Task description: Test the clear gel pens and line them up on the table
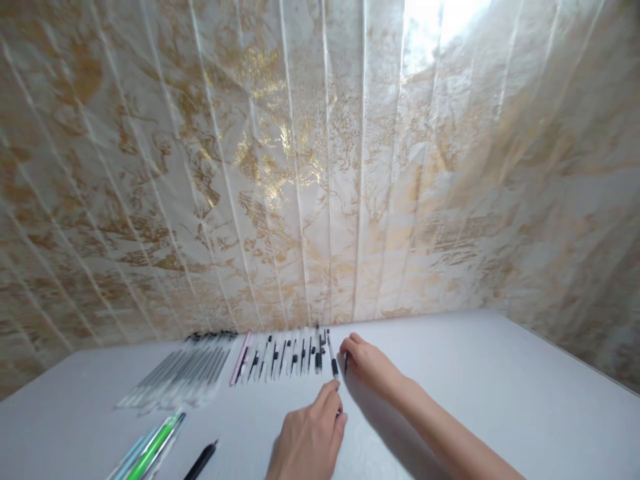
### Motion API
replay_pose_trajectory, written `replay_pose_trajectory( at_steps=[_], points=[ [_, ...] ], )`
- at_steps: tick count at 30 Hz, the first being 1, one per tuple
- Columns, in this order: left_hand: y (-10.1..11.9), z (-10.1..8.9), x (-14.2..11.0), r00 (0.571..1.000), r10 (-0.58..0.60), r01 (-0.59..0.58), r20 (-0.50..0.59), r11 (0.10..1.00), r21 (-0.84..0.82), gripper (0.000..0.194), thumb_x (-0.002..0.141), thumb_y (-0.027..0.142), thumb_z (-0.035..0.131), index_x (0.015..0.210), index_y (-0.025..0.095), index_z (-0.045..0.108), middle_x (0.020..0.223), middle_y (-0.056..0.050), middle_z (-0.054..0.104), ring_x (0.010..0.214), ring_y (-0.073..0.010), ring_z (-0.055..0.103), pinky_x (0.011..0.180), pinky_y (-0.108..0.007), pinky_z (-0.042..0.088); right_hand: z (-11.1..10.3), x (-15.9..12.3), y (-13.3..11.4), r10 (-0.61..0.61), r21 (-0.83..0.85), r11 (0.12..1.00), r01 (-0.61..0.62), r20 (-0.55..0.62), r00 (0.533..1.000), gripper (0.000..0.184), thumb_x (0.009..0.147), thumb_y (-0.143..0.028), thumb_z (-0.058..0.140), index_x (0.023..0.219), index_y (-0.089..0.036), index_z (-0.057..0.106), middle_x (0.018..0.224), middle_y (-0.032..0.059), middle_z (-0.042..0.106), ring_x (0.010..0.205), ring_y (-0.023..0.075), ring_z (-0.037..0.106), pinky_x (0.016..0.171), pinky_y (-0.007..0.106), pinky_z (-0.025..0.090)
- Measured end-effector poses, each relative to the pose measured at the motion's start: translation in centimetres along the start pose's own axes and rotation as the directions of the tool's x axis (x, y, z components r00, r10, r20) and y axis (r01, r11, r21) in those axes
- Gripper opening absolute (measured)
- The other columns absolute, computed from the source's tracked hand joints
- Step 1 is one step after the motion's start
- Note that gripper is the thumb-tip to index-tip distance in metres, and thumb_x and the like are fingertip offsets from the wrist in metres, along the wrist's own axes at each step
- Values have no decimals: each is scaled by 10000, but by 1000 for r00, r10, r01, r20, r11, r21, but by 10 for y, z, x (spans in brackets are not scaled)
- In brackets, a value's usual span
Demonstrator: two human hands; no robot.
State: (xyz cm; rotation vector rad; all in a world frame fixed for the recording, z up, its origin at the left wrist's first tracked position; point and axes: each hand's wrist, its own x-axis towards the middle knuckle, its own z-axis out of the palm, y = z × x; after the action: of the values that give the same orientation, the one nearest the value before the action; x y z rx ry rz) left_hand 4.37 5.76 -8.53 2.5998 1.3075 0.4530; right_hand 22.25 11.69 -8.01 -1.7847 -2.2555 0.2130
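My left hand [313, 430] is at the lower middle, its fingers curled and closed at the lower end of a clear pen with a black grip [335, 366]. A small dark and clear bit shows by its thumb; I cannot make out what it is. Just beyond and to the right, my right hand [369, 362] pinches a short, thin dark piece [346, 363], its upper end hidden by the fingers. Left of the pen lies a row of separated pen parts: clear barrels, thin refills and black caps [275, 357]. A pink pen [241, 359] lies at the row's left end.
Farther left, several clear pen barrels [185, 373] lie side by side, blurred. Nearer me are a green pen [153, 448] among light blue and clear ones, and a black pen [201, 460]. A gold-patterned curtain [300, 167] hangs behind the white table [480, 380].
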Motion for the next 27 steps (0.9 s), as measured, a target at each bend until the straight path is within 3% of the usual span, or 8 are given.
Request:
replay_pose_trajectory(
  at_steps=[5,11,17,21,25,27],
  points=[
    [7,-2,13,990,-96,82,103,988,130,281,943,173,356,1120,217,569,1428,-72,475,900,-212,701,739,-296,537,13,10,4,-66,114,990,80,-120,991,470,760,44,369,1123,-163,583,1112,92,594,1013,173,587,839,228,414],
    [7,-6,11,990,-108,104,89,994,42,240,946,186,352,1063,225,558,1397,-49,491,906,-221,693,742,-317,523,17,7,2,-95,162,980,119,-152,984,515,735,51,343,1154,-168,547,1160,86,608,1102,177,533,904,245,394],
    [-2,-4,7,993,-115,105,-30,967,-232,224,960,268,345,862,238,545,981,-2,602,777,-155,645,697,-246,439,15,7,5,-26,241,969,59,-138,990,555,701,51,349,1165,-182,543,1126,80,644,1063,191,561,902,271,398],
    [-18,3,11,971,-223,134,-85,804,-579,416,973,462,287,696,216,476,676,35,503,625,-131,533,621,-233,384,1,1,-2,-48,511,848,143,-194,980,452,744,8,378,1109,-191,557,1002,49,647,826,148,579,779,248,429],
    [-29,11,17,939,-343,217,27,529,-821,535,900,658,285,671,203,448,567,63,385,498,-108,366,488,-230,267,-19,-8,-27,-278,759,610,226,-63,959,261,786,-112,529,1031,-184,581,759,-19,579,651,117,510,612,216,409],
    [-29,10,19,935,-350,210,45,449,-869,577,848,729,312,666,198,442,567,64,376,504,-102,339,480,-226,236,-23,-12,-41,-312,798,568,201,-17,950,213,764,-166,621,975,-179,597,704,-38,553,627,110,490,593,212,396]
  ],
)
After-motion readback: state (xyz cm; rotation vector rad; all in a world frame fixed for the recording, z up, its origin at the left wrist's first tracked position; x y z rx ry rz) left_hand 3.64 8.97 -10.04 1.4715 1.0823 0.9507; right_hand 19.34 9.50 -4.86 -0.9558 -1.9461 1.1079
